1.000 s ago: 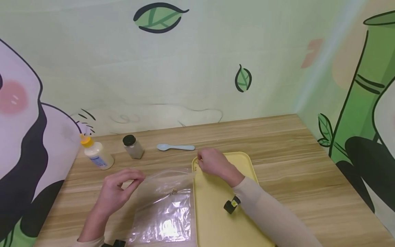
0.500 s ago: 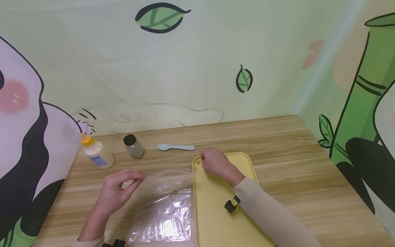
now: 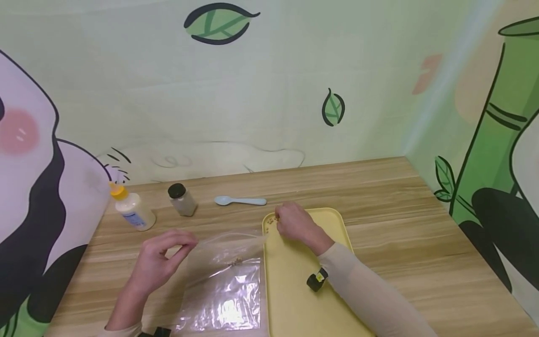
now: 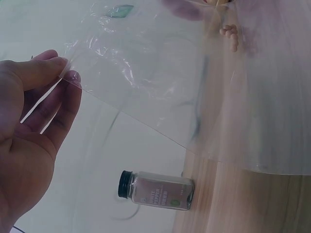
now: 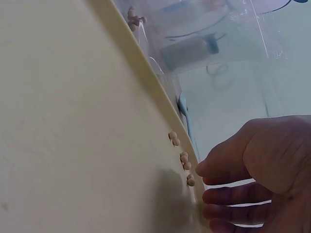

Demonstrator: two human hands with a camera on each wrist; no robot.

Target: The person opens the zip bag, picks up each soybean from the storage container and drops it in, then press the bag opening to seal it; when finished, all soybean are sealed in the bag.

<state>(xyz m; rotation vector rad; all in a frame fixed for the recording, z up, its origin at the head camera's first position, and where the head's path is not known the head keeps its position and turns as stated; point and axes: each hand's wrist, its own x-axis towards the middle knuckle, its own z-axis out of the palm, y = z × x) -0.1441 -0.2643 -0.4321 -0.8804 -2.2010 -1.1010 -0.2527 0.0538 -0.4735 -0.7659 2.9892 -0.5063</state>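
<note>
My left hand (image 3: 157, 260) pinches the upper left corner of a clear plastic zip bag (image 3: 223, 304) between thumb and fingers. Inside the bag lies a small cluster of beige balls (image 3: 236, 260). My right hand (image 3: 296, 222) is at the far left corner of a yellow tray (image 3: 290, 290), fingers bent and pointing down. In the right wrist view, its thumb and fingertips come close together at the tray's rim, beside several small beige balls (image 5: 184, 158). Whether anything is between those fingertips is hidden.
Behind the bag stand a glue-like bottle (image 3: 134, 213) with a yellow cap and a small jar (image 3: 183, 201) with a black lid. A pale blue spoon (image 3: 240, 201) lies beyond the tray. The wooden table (image 3: 400, 210) meets a printed wall behind.
My right hand has shifted slightly right along the tray's far corner, uncovering more of the beige balls there. The left hand and bag keep their places.
</note>
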